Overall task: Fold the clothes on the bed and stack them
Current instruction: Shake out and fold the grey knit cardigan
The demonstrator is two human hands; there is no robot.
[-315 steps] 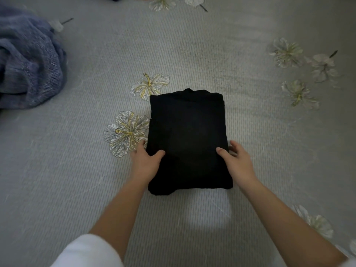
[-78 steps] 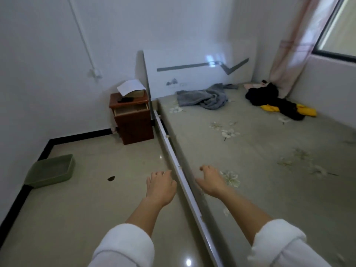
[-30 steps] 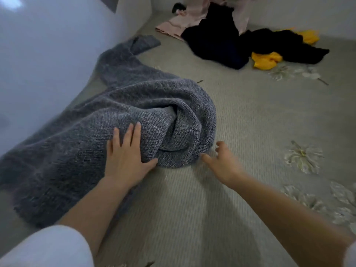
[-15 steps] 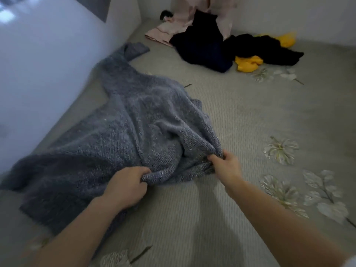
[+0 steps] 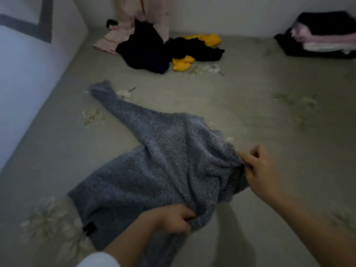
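So I've got my left hand and right hand both pinched onto the unfolded grey sweater mid-bed, messy pile behind still untouched, folded stack far right, so roughly halfway I'd guess.

Near us: sweater on the bed, our left hand at its near edge, our right hand at its right.
Far middle: loose clothes.
Far right: stack.
Left: wall.
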